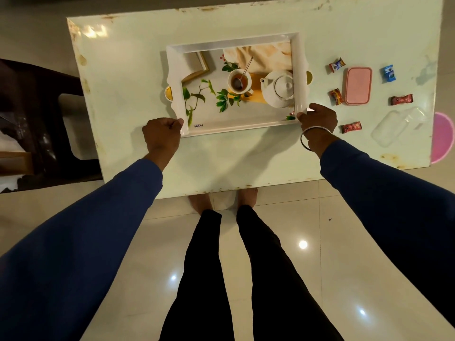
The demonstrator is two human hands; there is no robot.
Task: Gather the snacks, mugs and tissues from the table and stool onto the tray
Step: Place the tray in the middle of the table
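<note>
Both hands grip the tray's near corners
Left hand (pixel 161 134) and right hand (pixel 318 118) pinch the printed tray (pixel 299 70) on the table (pixel 128 77); wrapped snacks (pixel 336 96) lie right

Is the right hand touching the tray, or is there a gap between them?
Touching. The head view shows the right hand with its fingers curled over the near right corner of the tray.

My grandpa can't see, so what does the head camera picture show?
Both hands, left hand and right hand, grip the near corners of a white picture-printed tray on a pale table. Wrapped snacks surround a pink lidded box to its right.
</note>
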